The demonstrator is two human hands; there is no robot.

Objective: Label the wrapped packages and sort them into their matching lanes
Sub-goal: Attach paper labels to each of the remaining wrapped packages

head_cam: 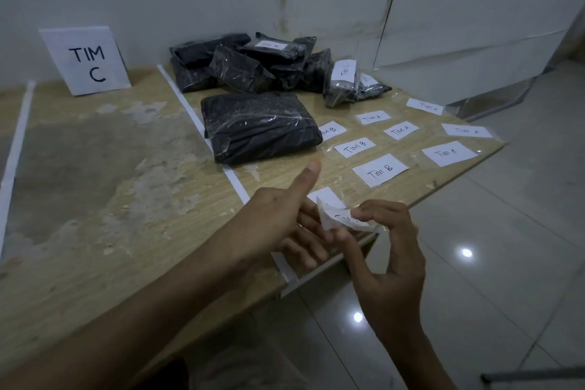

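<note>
Right hand (389, 250): forefinger and thumb curled, pinching the right end of a paper label (343, 219) backed with clear tape. Writing starts "TIM"; the rest is hidden by the fingers.

Left hand (281, 222): thumb stuck straight up, clear of the label. Fingers loosely bent, the upper ones touching the label's left end. Cannot tell whether they grip it.

Both hands and the label are above the bench (126, 199) at its near right corner. Under them, on the bench, lies a white slip (326, 196), partly covered.

White strip (202, 123) runs from the near edge to the far edge, passing just left of the hands. A second strip (15, 152) lies by the left edge.

Large black wrapped package (259, 127) lies flat just right of the white strip, mid-bench, unlabelled on its visible face.

Loose labels lie along the right edge, each under clear tape:
- "TIM B" labels (380, 170), three in a row; the farthest is tucked against the large package.
- "TIM A" labels (449, 153), five, further right.

Pile of black packages (247, 63) at the far edge, right of the strip. One on top bears a small label, which is unreadable. Two labelled packages (343, 82) lean at the pile's right end.

"TIM C" sign (88, 60) stands at the far edge between the two strips, leaning on the wall.
</note>
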